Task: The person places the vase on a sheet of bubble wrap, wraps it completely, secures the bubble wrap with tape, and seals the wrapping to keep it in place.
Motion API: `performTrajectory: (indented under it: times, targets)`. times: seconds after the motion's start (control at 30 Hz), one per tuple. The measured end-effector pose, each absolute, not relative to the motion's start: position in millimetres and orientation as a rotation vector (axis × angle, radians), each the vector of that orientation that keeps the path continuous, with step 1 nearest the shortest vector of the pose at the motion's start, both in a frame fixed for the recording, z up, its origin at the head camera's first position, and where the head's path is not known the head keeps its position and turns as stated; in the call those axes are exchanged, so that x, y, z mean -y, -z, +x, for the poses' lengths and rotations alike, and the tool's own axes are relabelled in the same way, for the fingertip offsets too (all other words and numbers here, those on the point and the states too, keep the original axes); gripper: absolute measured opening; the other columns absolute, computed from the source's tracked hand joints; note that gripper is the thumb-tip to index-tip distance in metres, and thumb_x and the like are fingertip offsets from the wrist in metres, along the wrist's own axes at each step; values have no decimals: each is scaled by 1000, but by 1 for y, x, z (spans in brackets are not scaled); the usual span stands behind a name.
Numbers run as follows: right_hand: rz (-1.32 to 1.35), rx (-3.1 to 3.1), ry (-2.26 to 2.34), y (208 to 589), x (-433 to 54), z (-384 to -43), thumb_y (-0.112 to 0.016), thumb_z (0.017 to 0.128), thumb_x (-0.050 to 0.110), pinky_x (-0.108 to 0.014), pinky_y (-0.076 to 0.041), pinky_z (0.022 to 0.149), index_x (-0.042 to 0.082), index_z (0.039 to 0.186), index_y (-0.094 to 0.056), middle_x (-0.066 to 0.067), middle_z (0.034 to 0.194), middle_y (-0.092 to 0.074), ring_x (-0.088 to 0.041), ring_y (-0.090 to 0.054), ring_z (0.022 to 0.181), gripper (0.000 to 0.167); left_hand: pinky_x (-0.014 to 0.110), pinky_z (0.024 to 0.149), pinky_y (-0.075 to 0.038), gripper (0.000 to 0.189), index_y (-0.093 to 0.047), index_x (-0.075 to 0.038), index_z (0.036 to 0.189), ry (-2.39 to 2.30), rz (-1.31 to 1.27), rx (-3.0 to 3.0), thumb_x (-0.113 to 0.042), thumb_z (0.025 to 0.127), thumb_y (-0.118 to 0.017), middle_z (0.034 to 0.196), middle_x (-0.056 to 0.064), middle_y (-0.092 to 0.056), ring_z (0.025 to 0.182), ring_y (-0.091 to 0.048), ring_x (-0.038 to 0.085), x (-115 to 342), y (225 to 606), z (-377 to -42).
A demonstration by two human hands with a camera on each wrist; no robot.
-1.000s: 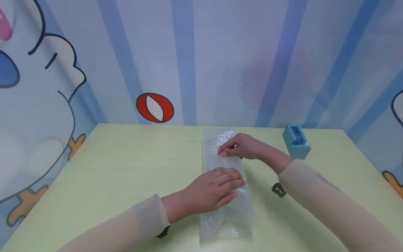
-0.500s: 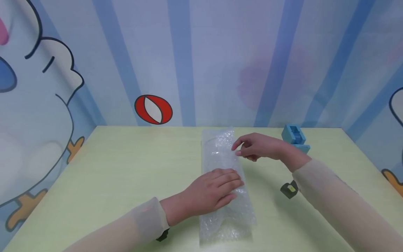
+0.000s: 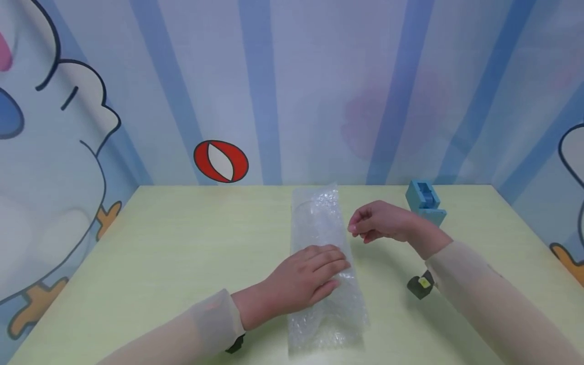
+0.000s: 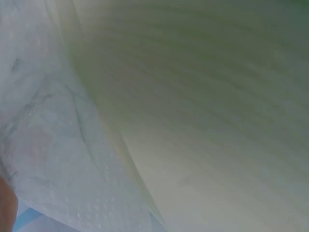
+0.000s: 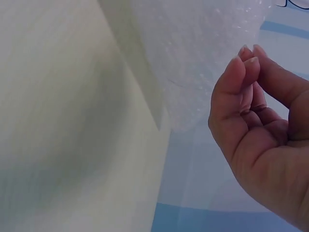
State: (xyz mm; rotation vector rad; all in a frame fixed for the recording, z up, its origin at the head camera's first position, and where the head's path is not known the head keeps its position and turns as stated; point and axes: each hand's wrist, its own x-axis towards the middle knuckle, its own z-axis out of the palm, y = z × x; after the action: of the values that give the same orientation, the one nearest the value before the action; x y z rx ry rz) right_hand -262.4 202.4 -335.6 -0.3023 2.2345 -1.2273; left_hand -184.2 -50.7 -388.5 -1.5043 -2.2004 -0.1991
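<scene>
A long folded piece of bubble wrap (image 3: 315, 218) lies lengthwise near the middle of the table. Across its nearer half rests my left hand (image 3: 305, 279), palm down with fingers extended. In the left wrist view the wrap (image 4: 58, 145) fills the left side, and only a bit of finger shows at the edge. To the right of the wrap, raised off the table, is my right hand (image 3: 388, 220). Its fingers are curled, and thumb and fingertips meet in the right wrist view (image 5: 260, 106). Nothing can be seen between them.
A light blue tape dispenser (image 3: 424, 203) stands at the back right, behind my right wrist. The pale yellow table (image 3: 205, 228) ends at a striped backdrop (image 3: 315, 91) with cartoon prints. Small black wrist cameras (image 3: 421, 285) hang below the sleeves.
My right hand has moved off the wrap to the right, and its thumb and fingertips have come together. The left hand stays in place on the bubble wrap.
</scene>
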Motion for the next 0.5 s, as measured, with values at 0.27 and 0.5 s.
performTrajectory:
  times: [0.27, 0.5]
  targets:
    - [-294, -2271, 1220, 355, -200, -262, -62, 100, 13, -26, -58, 81, -6, 112, -65, 2, 91, -65, -14, -57, 82, 22, 30, 113, -48, 38, -61, -10, 136, 199, -1502, 2215, -26, 102, -63, 138, 2, -66, 134, -58, 17, 51, 391, -184]
    - [-250, -2293, 1177, 364, -192, -260, -63, 100, 18, -28, -53, 77, -2, 114, -66, 5, 89, -64, -15, -50, 87, 24, 31, 114, -47, 39, -61, -10, 137, 211, -1510, 2213, -26, 102, -63, 138, 3, -66, 134, -58, 17, 52, 389, -184]
